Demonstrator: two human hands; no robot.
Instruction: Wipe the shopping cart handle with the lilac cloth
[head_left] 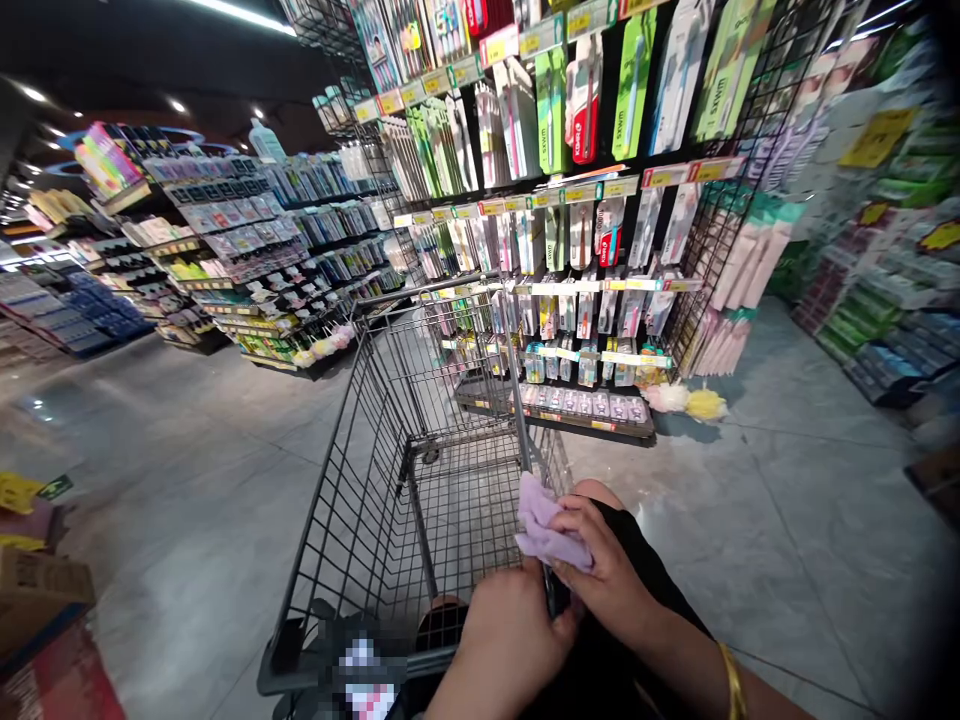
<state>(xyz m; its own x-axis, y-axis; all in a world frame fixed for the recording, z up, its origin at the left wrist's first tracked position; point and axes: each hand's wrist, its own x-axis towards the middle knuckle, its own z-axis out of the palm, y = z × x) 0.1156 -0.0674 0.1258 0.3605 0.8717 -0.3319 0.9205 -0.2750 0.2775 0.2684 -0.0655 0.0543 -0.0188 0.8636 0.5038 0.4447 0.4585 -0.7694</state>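
A pale purple cloth is bunched under the fingers of my right hand, pressed against the right top rail of a dark wire shopping cart. My right fingers are curled over the cloth. Just nearer to me, my left hand is closed around the same rail by the cart's near right corner; its fingertips are mostly hidden. The wire basket stretches ahead of both hands, and its mesh floor shows through. A gold bracelet circles my right wrist.
A rack of packaged toothbrushes stands just beyond the cart. More stocked shelves are at the left, with green and purple packs at the right. A cardboard box sits at the lower left. Grey floor surrounds the cart.
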